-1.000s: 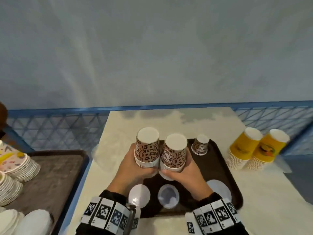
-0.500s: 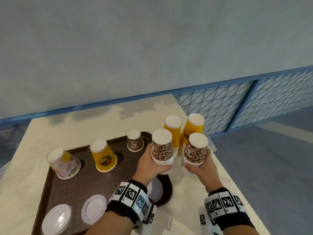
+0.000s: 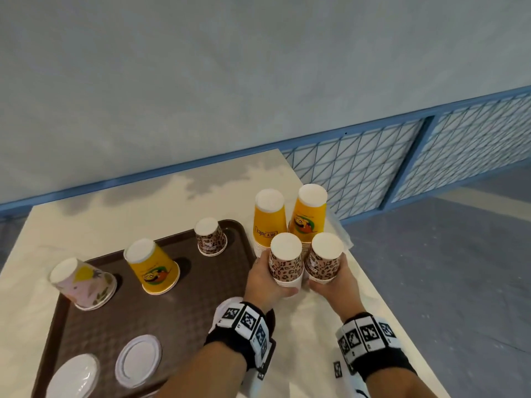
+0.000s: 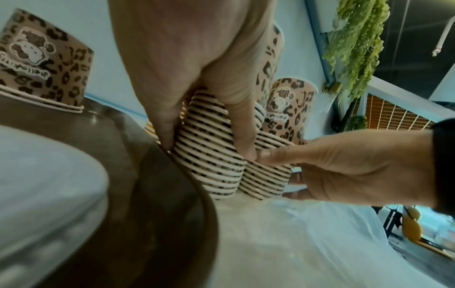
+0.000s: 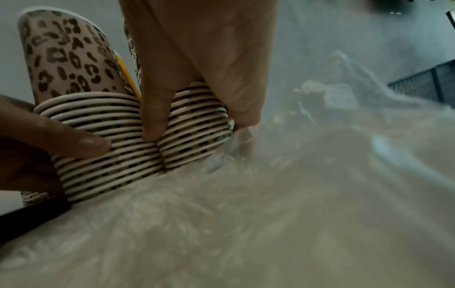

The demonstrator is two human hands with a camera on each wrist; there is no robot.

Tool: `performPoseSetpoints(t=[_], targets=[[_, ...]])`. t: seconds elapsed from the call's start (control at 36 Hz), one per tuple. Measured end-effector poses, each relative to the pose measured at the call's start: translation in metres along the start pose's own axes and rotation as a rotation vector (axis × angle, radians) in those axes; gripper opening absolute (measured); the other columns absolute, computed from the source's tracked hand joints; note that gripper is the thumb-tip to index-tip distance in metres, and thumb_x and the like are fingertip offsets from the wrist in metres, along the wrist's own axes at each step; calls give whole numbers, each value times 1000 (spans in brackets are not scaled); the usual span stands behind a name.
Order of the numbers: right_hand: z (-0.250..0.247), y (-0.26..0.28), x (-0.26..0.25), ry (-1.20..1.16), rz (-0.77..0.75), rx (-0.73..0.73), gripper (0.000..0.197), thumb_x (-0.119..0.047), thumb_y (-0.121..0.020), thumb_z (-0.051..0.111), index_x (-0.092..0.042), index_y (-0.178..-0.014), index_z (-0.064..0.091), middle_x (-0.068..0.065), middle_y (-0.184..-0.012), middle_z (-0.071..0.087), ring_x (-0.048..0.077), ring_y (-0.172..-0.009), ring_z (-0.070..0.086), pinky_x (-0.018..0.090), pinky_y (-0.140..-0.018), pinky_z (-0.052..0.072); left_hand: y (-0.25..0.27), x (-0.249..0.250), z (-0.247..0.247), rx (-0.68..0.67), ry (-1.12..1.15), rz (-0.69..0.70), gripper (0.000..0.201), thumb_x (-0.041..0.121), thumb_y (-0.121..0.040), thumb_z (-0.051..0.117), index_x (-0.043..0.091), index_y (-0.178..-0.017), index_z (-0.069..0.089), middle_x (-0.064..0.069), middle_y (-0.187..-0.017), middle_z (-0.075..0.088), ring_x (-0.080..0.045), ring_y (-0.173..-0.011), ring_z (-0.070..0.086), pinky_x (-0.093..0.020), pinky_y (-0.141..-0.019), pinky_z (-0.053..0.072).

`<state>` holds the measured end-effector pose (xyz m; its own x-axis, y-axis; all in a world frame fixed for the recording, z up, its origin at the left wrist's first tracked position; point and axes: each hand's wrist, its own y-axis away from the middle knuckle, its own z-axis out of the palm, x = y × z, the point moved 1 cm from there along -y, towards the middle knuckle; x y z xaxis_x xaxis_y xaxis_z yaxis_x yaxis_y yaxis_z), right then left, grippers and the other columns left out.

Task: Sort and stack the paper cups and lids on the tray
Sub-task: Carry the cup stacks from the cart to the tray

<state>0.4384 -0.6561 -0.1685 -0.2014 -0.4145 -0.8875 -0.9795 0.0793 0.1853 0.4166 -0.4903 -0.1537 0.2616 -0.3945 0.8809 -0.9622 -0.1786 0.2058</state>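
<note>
Cream tabletop (image 3: pixel 178 202), right of brown plastic tray (image 3: pixel 184 297): left hand (image 3: pixel 265 281) and right hand (image 3: pixel 334 285) are each gripping one inverted leopard-print paper-cup stack (image 3: pixel 286 261) (image 3: pixel 324 259), fingers curling around the stacked rims, stacks touching.

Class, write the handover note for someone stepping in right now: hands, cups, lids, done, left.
Left hand grips a leopard stack; right hand grips another, both right of the tray, beside two yellow stacks.
On the tray: leopard cup, yellow cup, pink cup, lids.
Done: leopard and yellow stacks built.
Left: set stacks down, add loose cups, stack lids.
</note>
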Motion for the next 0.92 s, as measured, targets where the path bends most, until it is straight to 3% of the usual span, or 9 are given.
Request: performPoseSetpoints(t=[0.11,0.19,0.28,0.39,0.53,0.64,0.72,0.83,0.92], targets=[[-1,4,-4,28,2,-24,92,-15,-53,88,-19,-131,40,6,-128,59,26,-118,56,36,-96,45,4,0,-1,-7,-66,-18,94,20,-43,90,16,-127,48,-6,-129,58,-21,-123,53,-38,-104,44],[-7,12,-11,42,-49,-25,108,-29,-46,90,-21,-137,32,9,-137,48,28,-129,44,45,-104,41,8,1,-8,-49,-151,-30,93,18,-50,91,13,-129,43,-5,-133,52,-21,-126,49,-32,-105,40],[-19,28,-27,30,-90,20,109,-20,-58,87,-21,-145,21,11,-146,31,27,-137,29,42,-107,33,19,2,-22,-89,-210,18,99,24,-55,89,13,-137,35,-4,-138,46,-20,-129,44,-33,-109,37],[-30,52,-65,-47,-300,193,94,-21,-68,81,-21,-144,25,7,-145,32,20,-135,31,32,-103,31,44,8,-51,-75,-287,135,81,24,-73,79,16,-139,34,0,-140,39,-14,-130,42,-21,-108,33],[-14,77,-127,-151,-613,278,76,-44,-71,67,-21,-136,35,-4,-132,37,9,-124,38,2,-97,28,83,24,-105,95,-452,365,58,25,-84,68,14,-135,42,-3,-139,41,-16,-129,43,-22,-109,34],[34,102,-184,-183,-829,156,60,-39,-76,62,-24,-130,39,-5,-128,40,11,-122,42,18,-103,36,114,27,-173,348,-644,471,43,32,-86,54,14,-125,52,-6,-128,53,-22,-117,53,-34,-99,46],[62,109,-211,-153,-949,78,54,-28,-80,64,-11,-128,45,3,-127,45,11,-123,40,13,-106,30,126,39,-213,487,-800,498,45,35,-80,41,16,-120,53,-9,-121,60,-23,-109,51,-39,-94,46],[128,126,-248,-42,-987,-171,59,-31,-81,66,-18,-133,42,4,-137,41,13,-129,36,30,-109,32,152,25,-284,616,-962,272,46,35,-83,48,12,-122,57,-12,-127,57,-36,-116,53,-58,-98,42],[189,146,-272,139,-1015,-339,65,-37,-81,66,-24,-137,37,3,-144,34,18,-133,32,38,-110,28,178,-1,-342,680,-998,-4,55,34,-83,65,14,-131,49,-10,-140,45,-35,-130,40,-60,-107,30]])
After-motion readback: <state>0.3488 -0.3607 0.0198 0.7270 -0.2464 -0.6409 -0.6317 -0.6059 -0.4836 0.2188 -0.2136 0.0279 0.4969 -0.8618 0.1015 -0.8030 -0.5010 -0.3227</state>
